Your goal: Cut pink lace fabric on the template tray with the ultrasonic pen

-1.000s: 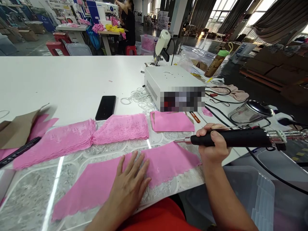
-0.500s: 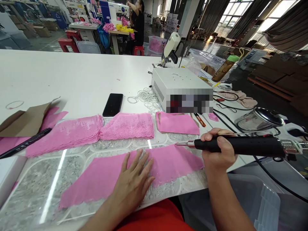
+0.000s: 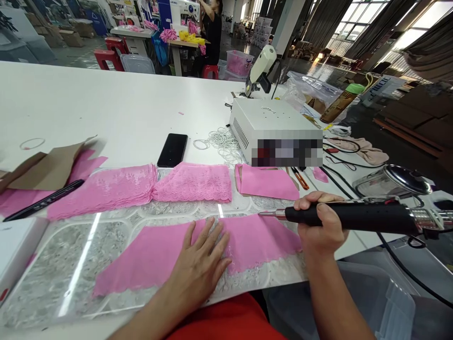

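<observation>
A white tabletop (image 3: 106, 104) crosses the frame. Pink cloth (image 3: 258, 241) lies lower centre. At right, a black-handled tool (image 3: 371, 216) points left. The left hand (image 3: 201, 259) rests on the cloth, fingers slightly spread, gripping nothing; the right hand (image 3: 323, 226) wraps its fingers around the tool. The metal tip (image 3: 279, 214) is at the cloth's upper edge.

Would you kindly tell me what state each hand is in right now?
Left hand: open, palm down on the pink fabric.
Right hand: closed, holding the black tool.
</observation>
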Available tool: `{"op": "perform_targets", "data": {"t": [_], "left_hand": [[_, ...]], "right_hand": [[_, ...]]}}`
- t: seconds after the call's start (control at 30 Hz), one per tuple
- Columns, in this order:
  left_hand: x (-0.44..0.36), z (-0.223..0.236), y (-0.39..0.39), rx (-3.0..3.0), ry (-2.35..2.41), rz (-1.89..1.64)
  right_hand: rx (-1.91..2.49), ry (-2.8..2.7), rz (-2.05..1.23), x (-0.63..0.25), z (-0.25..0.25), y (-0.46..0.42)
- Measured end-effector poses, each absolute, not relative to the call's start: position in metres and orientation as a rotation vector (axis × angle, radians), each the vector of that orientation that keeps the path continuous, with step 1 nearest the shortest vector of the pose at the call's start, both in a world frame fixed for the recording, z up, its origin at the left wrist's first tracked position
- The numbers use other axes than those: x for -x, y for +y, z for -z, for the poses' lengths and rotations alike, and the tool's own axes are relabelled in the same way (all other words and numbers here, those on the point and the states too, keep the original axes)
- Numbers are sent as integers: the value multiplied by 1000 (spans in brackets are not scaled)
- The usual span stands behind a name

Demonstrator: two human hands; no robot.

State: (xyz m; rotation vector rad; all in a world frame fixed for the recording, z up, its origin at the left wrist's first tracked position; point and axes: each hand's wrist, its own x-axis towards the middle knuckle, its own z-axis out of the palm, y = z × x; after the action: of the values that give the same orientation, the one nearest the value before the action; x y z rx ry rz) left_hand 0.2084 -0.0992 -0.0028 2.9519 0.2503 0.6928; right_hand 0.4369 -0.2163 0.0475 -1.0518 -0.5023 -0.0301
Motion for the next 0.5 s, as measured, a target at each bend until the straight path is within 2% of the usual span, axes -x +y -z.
{"op": "perform_targets", "data": {"t": [0.5], "left_hand": [[-208, 4, -101, -2950, 271, -695]], "right_hand": [[1030, -581, -108, -407, -53, -197]]}}
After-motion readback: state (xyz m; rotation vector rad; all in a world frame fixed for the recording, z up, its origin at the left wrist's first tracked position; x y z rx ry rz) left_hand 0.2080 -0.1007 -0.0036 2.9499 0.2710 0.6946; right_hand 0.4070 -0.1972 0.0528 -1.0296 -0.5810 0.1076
